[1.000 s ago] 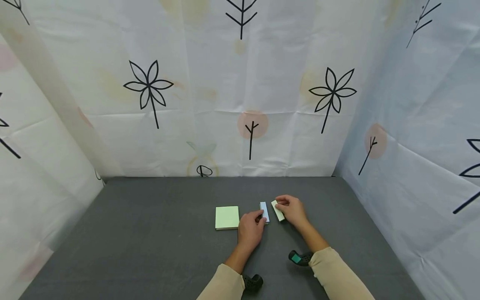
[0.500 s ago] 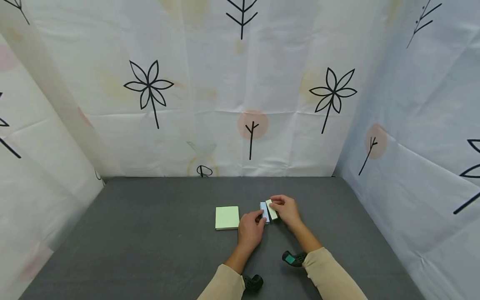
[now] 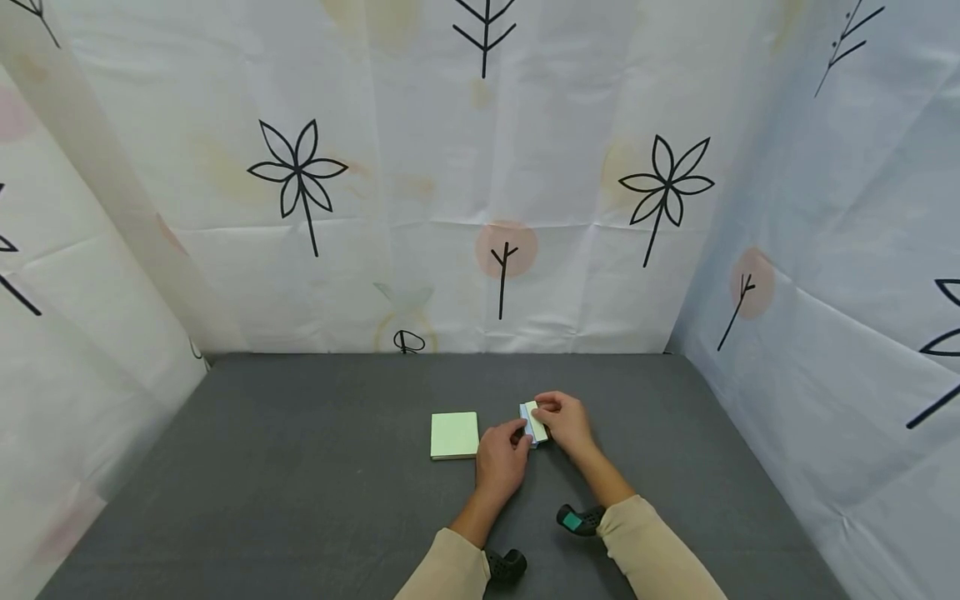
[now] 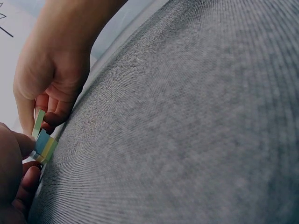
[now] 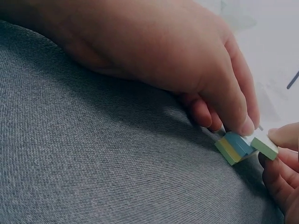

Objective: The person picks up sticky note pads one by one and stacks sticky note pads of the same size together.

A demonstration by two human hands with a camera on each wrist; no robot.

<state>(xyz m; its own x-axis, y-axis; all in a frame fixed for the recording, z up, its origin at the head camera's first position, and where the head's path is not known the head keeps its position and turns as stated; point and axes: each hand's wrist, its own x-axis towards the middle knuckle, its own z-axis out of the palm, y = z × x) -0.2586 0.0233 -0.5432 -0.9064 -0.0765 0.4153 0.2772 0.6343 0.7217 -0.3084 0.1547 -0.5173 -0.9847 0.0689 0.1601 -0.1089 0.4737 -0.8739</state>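
Observation:
Near the middle of the table in the head view lies a small stack of narrow sticky-note pads [image 5: 229,150], with green, yellow and blue layers and blue on top. My left hand [image 3: 501,461] pinches this stack by its near part. My right hand [image 3: 567,423] pinches a narrow pale green sticky-note pad [image 3: 538,423] between thumb and fingers. The pale green pad is slightly tilted and partly overlaps the blue top in the head view. Whether it touches the blue is hard to tell. A larger square light green sticky-note pad [image 3: 453,435] lies just left of my left hand.
The dark grey cloth-covered table [image 3: 300,492] spreads around the hands. White curtains [image 3: 405,208] with plant drawings stand at the back and both sides. A black wrist camera [image 3: 506,567] sits at the left wrist, another [image 3: 580,519] at the right.
My right hand has moved left with the narrow pale green pad, from beside the blue-topped stack to over its right side. My left hand and the square pad have stayed put.

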